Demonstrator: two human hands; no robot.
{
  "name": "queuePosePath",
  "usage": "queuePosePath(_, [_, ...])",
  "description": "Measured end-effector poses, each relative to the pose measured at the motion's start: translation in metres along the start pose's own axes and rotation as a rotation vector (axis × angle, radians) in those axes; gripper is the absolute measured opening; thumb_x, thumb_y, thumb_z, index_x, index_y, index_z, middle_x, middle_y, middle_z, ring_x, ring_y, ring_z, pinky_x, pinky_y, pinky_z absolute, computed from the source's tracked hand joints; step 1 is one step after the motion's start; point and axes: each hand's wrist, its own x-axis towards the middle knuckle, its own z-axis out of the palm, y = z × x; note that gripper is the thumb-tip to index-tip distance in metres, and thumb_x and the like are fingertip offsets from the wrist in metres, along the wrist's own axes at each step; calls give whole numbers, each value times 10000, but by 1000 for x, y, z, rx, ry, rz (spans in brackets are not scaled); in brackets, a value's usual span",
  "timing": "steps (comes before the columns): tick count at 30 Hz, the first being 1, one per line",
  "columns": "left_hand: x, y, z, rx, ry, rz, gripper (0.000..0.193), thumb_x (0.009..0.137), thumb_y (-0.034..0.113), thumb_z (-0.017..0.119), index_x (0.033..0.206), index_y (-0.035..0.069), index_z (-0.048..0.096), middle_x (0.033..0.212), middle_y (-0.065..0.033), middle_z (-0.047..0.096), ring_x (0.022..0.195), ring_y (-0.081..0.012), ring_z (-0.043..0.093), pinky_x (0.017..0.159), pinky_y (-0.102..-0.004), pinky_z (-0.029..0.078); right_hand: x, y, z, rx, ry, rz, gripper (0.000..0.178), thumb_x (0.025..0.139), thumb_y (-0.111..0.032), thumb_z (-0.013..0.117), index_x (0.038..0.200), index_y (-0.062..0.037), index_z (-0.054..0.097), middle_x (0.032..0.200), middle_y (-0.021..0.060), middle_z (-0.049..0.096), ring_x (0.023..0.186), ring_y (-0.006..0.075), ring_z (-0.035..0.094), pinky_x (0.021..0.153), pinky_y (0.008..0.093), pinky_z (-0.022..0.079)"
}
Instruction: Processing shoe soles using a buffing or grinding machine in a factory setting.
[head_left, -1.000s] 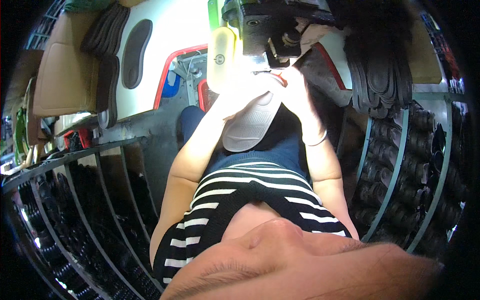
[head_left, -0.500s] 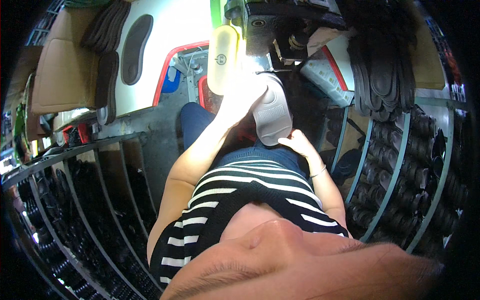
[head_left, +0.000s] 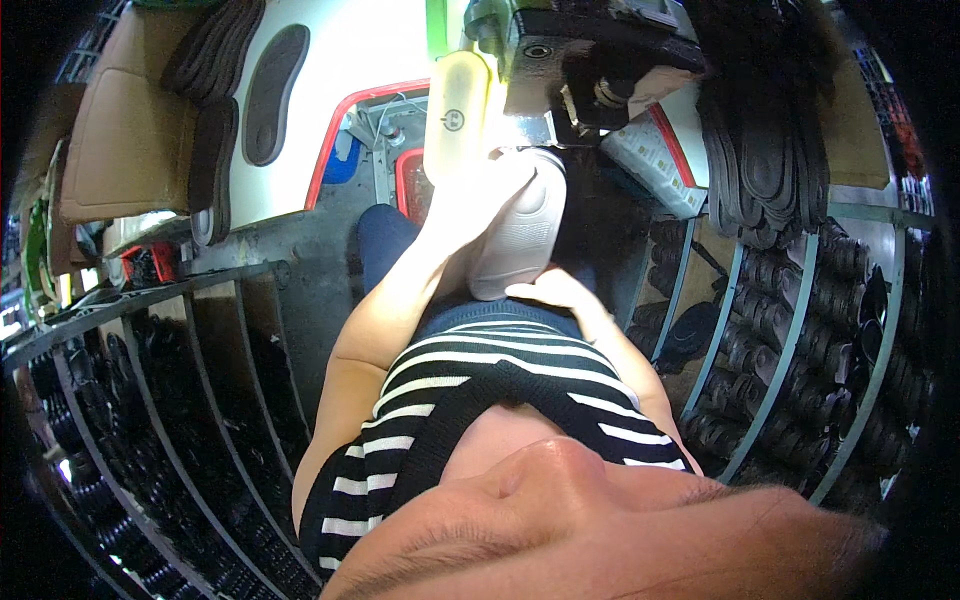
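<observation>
Head view: grey sole held lengthwise in front of the person's striped top, far end just short of the black machine. Left hand: fingers pinching the sole's far left edge; strong glare. Right hand: fingertips touching the near end; underside hidden, cannot tell whether pinching. Yellow rounded piece beside machine. Dark insole flat on white worktop, left.

The sole sits before the machine.
</observation>
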Motion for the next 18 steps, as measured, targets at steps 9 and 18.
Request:
queuePosePath(9, [-6,-18,-1,-167,-128,90,299,861,189,574,1069,-25,566,952,-129,603,767,-202,602,689,-288,478,-101,82,-122,503,681,-440,198,794,-116,653,921,-20,537,837,-38,524,741,47,457,666,194,388])
queuePosePath(18, [-32,-49,-18,-714,-185,-250,290,895,142,529,1100,-62,520,820,-130,641,642,-195,641,530,-264,522,-119,-7,-196,221,1070,-677,258,831,-116,624,1052,13,590,918,35,608,838,102,538,782,241,428])
